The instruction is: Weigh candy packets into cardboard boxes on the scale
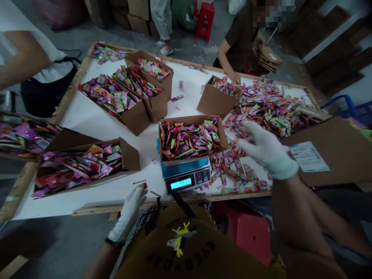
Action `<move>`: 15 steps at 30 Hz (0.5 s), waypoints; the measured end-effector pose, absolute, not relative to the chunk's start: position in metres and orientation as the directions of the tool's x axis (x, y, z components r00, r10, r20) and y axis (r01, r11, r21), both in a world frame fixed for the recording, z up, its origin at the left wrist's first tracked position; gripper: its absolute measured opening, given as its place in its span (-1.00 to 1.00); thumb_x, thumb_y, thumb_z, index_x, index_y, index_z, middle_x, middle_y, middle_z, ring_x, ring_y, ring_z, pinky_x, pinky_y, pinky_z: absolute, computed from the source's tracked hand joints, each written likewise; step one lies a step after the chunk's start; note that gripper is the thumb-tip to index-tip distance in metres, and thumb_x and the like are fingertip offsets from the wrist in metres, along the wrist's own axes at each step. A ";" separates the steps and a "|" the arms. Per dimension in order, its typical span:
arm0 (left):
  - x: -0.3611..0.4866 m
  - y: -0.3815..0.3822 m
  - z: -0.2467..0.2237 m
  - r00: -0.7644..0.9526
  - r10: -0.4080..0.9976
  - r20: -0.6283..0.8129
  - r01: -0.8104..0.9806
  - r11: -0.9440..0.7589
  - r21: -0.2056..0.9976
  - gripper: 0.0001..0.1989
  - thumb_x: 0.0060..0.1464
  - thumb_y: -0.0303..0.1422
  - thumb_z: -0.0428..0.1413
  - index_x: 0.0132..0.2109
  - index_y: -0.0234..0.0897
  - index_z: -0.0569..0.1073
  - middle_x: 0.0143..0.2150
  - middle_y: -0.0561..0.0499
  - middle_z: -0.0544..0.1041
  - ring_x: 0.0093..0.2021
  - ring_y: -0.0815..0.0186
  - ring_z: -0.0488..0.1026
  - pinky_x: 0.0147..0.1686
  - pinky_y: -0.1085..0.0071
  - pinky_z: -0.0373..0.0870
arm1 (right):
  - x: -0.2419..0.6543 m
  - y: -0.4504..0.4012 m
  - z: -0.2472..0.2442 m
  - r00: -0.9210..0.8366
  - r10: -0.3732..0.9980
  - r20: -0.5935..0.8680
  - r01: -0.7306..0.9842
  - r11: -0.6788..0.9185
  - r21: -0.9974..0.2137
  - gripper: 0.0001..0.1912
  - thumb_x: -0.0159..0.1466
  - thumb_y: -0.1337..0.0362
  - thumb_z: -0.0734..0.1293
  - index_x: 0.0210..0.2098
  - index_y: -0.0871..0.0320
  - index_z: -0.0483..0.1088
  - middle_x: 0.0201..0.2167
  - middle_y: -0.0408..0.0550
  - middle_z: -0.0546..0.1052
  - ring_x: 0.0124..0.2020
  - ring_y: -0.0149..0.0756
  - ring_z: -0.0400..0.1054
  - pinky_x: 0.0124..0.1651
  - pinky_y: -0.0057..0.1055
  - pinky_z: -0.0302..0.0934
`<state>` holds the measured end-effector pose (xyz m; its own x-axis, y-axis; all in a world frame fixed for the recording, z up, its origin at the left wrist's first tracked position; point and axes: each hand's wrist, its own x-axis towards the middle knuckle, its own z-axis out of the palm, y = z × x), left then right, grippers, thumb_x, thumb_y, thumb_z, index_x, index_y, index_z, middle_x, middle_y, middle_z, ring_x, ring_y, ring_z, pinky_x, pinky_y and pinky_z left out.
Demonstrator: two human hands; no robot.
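My right hand (263,149), in a white glove with a pale green cuff, hovers just right of a cardboard box (190,159) full of small colourful packets. Its fingers are apart and slightly blurred, with nothing visible in them. That box sits on a digital scale (187,179) with a lit blue display whose digits are hard to read. Below my hand, loose packets (238,170) lie scattered over the white tabletop. My left hand (130,211), also gloved, is at the table's front edge, left of the scale. Its fingers are loosely extended and appear to hold nothing.
Filled boxes stand at the left (130,155) and far left-centre (136,120). Another box (216,101) is by a seated person (240,42) across the table, beside a large packet heap (270,104). A large carton (343,151) is at right; a red stool (252,236) is below.
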<state>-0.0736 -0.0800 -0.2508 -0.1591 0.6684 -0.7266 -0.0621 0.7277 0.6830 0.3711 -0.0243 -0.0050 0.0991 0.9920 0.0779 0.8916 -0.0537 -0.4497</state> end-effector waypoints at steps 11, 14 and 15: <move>-0.100 -0.111 -0.263 -0.271 0.614 -0.741 -0.269 0.691 0.671 -0.48 -0.09 -0.02 0.32 -0.02 -0.19 0.56 0.22 -0.28 0.62 0.32 -0.23 0.52 0.44 -0.16 0.31 | 0.292 0.070 -0.047 0.038 0.975 -0.218 0.983 -0.076 -0.168 -0.73 0.43 0.37 0.30 0.05 0.17 0.57 -0.03 0.22 0.71 0.00 0.06 0.64 0.14 -0.03 0.46; -0.105 -0.118 -0.269 -0.276 0.587 -0.761 -0.296 0.702 0.648 -0.55 -0.05 -0.03 0.31 -0.05 -0.14 0.58 0.18 -0.24 0.65 0.29 -0.23 0.54 0.45 -0.17 0.30 | 0.311 0.063 -0.041 0.028 0.992 -0.126 0.973 -0.056 -0.225 -0.73 0.36 0.44 0.29 -0.07 0.20 0.62 -0.01 0.20 0.72 0.11 0.02 0.61 0.30 -0.07 0.40; -0.104 -0.119 -0.270 -0.272 0.591 -0.759 -0.292 0.701 0.651 -0.56 -0.05 -0.03 0.31 -0.06 -0.14 0.58 0.19 -0.24 0.65 0.30 -0.23 0.53 0.45 -0.17 0.30 | 0.317 0.060 -0.039 0.039 0.996 -0.086 0.965 -0.060 -0.255 -0.71 0.36 0.43 0.27 -0.08 0.21 0.63 0.01 0.19 0.72 0.13 -0.01 0.61 0.33 -0.09 0.38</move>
<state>-0.1041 -0.1187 -0.2700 -0.2722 0.5914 -0.7590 -0.2921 0.7008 0.6508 0.3174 0.0601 -0.0387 0.0387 0.9955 -0.0865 0.9652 -0.0597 -0.2546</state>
